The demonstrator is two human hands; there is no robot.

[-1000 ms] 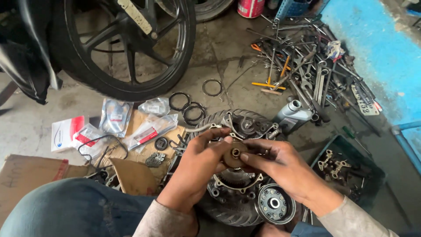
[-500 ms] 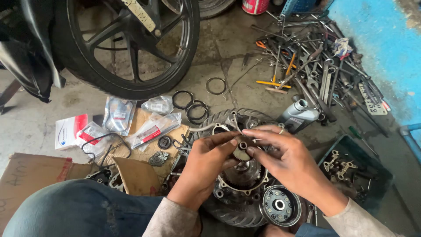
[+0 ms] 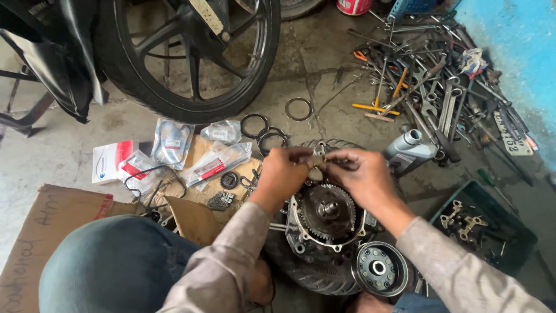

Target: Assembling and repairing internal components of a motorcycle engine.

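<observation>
My left hand (image 3: 282, 173) and my right hand (image 3: 358, 174) meet fingertip to fingertip above an engine clutch assembly (image 3: 326, 215), pinching a small metal part (image 3: 317, 160) between them. The part is mostly hidden by my fingers. The assembly shows a toothed ring and a centre shaft, and rests on a tyre (image 3: 315, 279) lying flat. A round hub piece (image 3: 379, 268) with several holes sits at the tyre's near right.
A motorcycle wheel (image 3: 191, 55) stands at the back left. Packaged spare parts (image 3: 174, 142) and rubber rings (image 3: 263, 133) lie on cardboard (image 3: 40, 232) to the left. Many wrenches and tools (image 3: 431, 81) cover the floor at right, beside a grey bottle (image 3: 408, 150) and a green tray (image 3: 483, 229).
Both hands have lifted up and away from the clutch centre, uncovering the toothed ring and shaft. They now hold a small part higher, over the assembly's far edge.
</observation>
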